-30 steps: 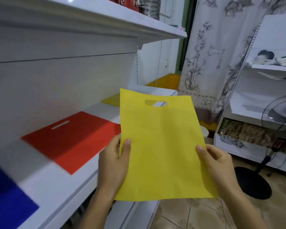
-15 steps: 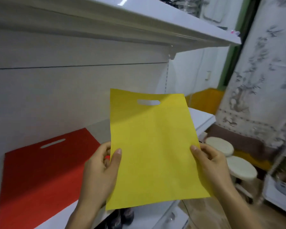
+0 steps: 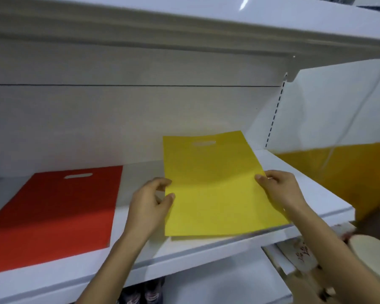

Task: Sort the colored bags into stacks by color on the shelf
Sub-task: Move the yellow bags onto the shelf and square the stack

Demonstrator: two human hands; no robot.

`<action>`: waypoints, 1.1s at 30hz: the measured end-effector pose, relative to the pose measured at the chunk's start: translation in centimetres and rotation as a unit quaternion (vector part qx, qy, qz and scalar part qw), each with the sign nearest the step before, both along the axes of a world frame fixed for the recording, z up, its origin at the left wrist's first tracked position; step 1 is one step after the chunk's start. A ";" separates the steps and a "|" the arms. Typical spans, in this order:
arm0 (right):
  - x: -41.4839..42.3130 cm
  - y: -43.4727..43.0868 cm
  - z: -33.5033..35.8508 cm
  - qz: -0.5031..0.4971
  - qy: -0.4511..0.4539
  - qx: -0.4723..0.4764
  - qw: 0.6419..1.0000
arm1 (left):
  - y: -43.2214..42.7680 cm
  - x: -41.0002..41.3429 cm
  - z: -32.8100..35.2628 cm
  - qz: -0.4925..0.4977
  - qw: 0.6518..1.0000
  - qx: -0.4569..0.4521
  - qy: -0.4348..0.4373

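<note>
A flat yellow bag point(image 3: 215, 185) with a cut-out handle lies low over the right part of the white shelf point(image 3: 140, 257), its handle end toward the back wall. My left hand point(image 3: 149, 205) pinches its left edge and my right hand point(image 3: 276, 189) pinches its right edge. The edge of another yellow sheet shows just under its front edge. A red bag point(image 3: 59, 207) lies flat on the shelf to the left, handle hole toward the back.
An upper shelf point(image 3: 184, 29) overhangs close above. The back panel point(image 3: 119, 119) stands right behind the bags. A yellow and white wall point(image 3: 338, 163) is past the shelf's right end. A round pale stool point(image 3: 373, 253) sits at the lower right, with a lower shelf beneath.
Both hands have carried the yellow bag from upright in front of me down and forward onto the shelf, right of the red bag. The view has swung left toward the shelf.
</note>
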State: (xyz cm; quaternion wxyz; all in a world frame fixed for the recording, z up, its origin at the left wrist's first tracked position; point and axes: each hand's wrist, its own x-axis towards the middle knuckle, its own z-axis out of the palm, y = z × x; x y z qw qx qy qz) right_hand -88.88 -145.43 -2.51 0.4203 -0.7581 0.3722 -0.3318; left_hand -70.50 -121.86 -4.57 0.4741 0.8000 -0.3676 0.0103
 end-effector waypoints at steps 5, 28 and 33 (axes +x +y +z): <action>3.6 -6.7 -1.8 0.005 0.166 -0.031 0.986 | -3.6 0.2 -0.1 0.034 0.995 0.077 -0.046; 3.6 -7.6 -5.4 -0.037 0.150 -0.135 0.979 | -4.0 0.9 -4.2 0.033 0.976 0.187 -0.109; 3.8 -7.3 -5.4 -0.024 0.223 -0.197 0.954 | -4.2 0.8 -4.2 0.037 0.976 0.189 -0.102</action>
